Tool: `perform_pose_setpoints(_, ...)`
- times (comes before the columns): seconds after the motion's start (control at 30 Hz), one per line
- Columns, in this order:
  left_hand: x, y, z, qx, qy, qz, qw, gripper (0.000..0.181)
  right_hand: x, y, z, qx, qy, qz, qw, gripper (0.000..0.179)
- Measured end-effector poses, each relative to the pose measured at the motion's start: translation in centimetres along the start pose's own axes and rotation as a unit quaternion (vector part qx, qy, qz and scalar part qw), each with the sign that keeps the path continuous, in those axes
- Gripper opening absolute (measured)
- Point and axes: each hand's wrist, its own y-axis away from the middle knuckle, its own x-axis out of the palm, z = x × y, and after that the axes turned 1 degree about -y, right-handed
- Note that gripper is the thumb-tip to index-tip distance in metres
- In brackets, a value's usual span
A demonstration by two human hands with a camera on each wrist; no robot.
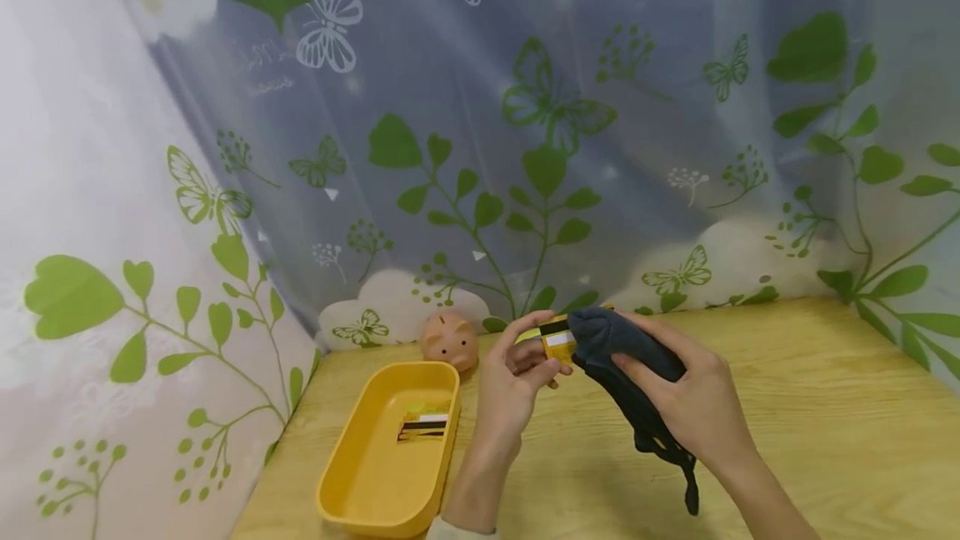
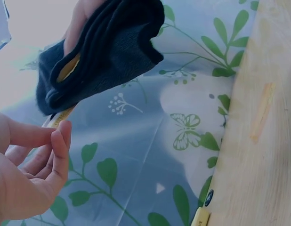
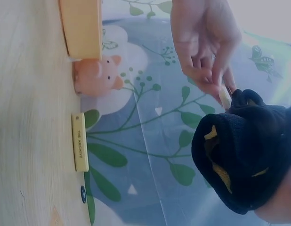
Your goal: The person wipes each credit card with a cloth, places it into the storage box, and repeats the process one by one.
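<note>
My left hand point(image 1: 512, 390) pinches a yellow card point(image 1: 557, 342) with a black stripe and a white strip. The card's far end lies against the mouth of a dark cloth pouch point(image 1: 628, 348). My right hand point(image 1: 705, 398) grips this pouch from the right, its thumb on the near side, above the table. From the pouch's lower end hangs a short dark tail. Inside its folds, yellow patches show in the right wrist view, where the soft opening point(image 3: 244, 150) gapes. How much lies within is hidden.
A yellow tray point(image 1: 375, 482) stands at the left of the wooden table point(image 1: 817, 407), with several striped cards point(image 1: 423, 423) inside. Behind it sits a pink piggy bank point(image 1: 450, 342). In the right wrist view, a small yellow box point(image 3: 79, 143) and a dark round object point(image 3: 83, 194) are near the patterned curtain.
</note>
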Motion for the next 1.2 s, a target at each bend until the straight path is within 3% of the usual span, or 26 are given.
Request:
perform_pose_setpoints(0.4,-1.1,-0.1,0.1,-0.016,0.001,-0.019,0.9997,0.051,-1.5,-0.3,-0.8,0.028,0.029,-0.024,0.9989,0.052)
perform_pose_setpoints(0.77,-1.4,-0.4,0.1,-0.029,0.043,-0.026,0.9983,0.054,-2.7,-0.7,-1.3,0.057,0.047,-0.053,0.9959,0.053)
perform_pose_setpoints(0.97,-1.4,-0.4,0.1,-0.036,0.027,-0.019,0.9988,0.052,-1.8,-0.5,-0.7,0.038,0.019,-0.049,0.9979,0.052)
perform_pose_setpoints(1.2,-0.4,-0.4,0.6,-0.039,0.007,0.005,0.9992,0.051,0.2,0.1,0.0,0.003,0.009,-0.006,0.9999,0.053)
